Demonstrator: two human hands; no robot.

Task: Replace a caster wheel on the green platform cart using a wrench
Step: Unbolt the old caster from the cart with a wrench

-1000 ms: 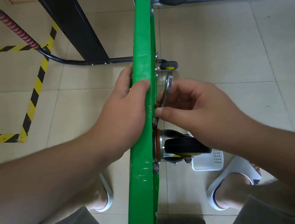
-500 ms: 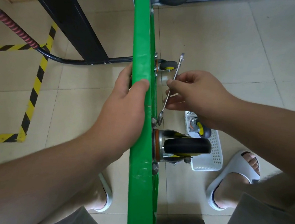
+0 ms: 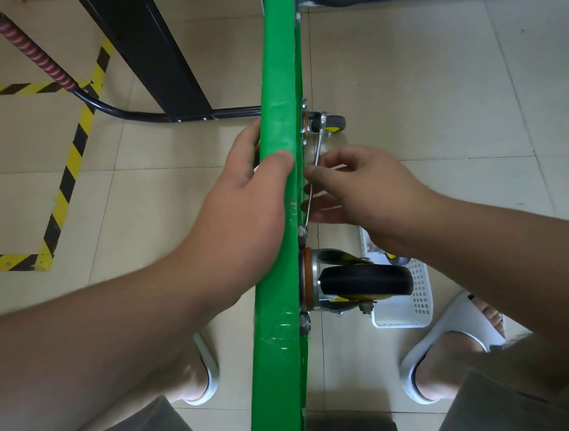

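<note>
The green platform cart (image 3: pixel 283 77) stands on its edge and runs from top to bottom through the middle of the view. My left hand (image 3: pixel 247 191) grips its upper edge from the left, thumb over the top. My right hand (image 3: pixel 357 187) pinches a thin silver wrench (image 3: pixel 319 139) close against the cart's underside, its lower end near a bolt (image 3: pixel 302 232) of the mounting plate. Just below sits a black caster wheel (image 3: pixel 365 282) in a silver bracket with an orange ring. A smaller grey caster (image 3: pixel 331 121) is mounted farther up.
A white plastic basket (image 3: pixel 412 309) on the tiled floor behind the near caster holds a spare wheel (image 3: pixel 394 257). The cart's black handle (image 3: pixel 154 116) with a red grip lies left, beside a black frame leg (image 3: pixel 138 27) and yellow-black floor tape (image 3: pixel 68 175). My sandalled feet are below.
My right hand has swung the wrench back in towards the cart's underside after tilting it outward half a second ago. My left hand has kept its grip on the cart edge.
</note>
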